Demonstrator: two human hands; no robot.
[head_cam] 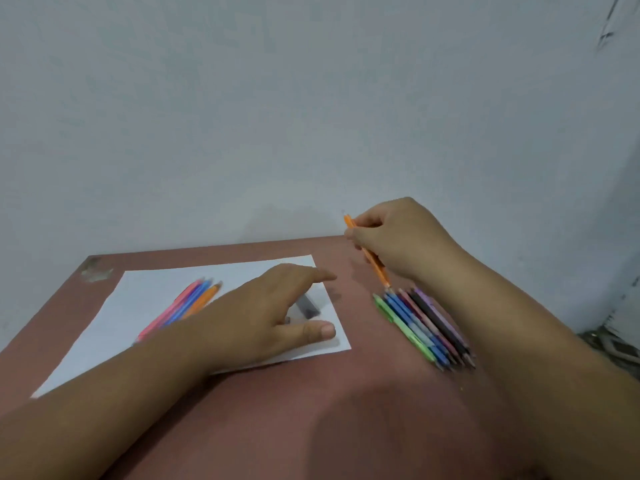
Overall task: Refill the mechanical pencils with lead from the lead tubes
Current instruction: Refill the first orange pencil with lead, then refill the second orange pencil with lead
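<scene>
My right hand (401,237) grips an orange mechanical pencil (375,268), held tilted above the table with its tip toward the far wall. Below it lies a row of several mechanical pencils (424,325) in green, blue, pink, black and purple. My left hand (273,310) hovers with fingers spread over a white sheet of paper (145,306), just above a dark grey lead tube (308,306) lying on the sheet. It holds nothing. Three more pencils (187,304), pink, blue and orange, lie on the sheet to the left, partly hidden by my left forearm.
The reddish-brown table (311,410) ends at a pale wall close behind. A chipped patch (95,270) marks the far left corner. Some clutter (613,344) sits off the table's right edge.
</scene>
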